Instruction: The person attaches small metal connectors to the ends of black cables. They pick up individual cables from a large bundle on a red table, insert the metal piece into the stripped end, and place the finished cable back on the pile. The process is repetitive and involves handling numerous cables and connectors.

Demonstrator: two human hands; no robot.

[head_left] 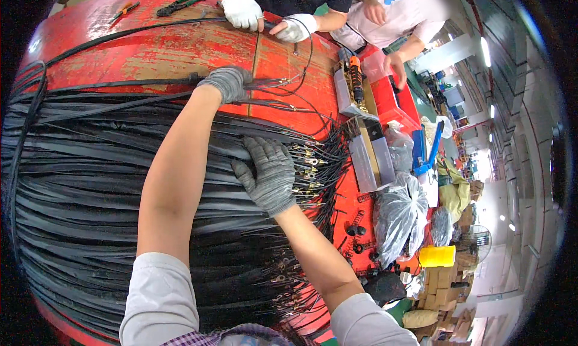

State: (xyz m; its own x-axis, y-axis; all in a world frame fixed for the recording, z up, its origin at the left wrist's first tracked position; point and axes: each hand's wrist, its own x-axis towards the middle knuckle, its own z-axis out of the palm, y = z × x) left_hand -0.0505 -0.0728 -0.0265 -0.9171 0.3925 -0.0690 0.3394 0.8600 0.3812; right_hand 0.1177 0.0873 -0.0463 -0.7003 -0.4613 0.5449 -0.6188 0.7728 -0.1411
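Our left hand [227, 82] grips one black cable [120, 83]; right hand [269, 173] lies open on the cable bundle [108, 183].
We see clear bags [397, 216] beside a grey box [370, 153], contents unclear.

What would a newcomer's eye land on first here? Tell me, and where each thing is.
First, the great mass of black cables laid across the left of the red worktable, their ring terminals fanned out at the right ends. Next, the two grey-gloved hands: the left hand grips a single cable farther up the table, and the right hand presses on the bundle beside the terminals. At the far edge, a co-worker's white-gloved hands handle another cable.
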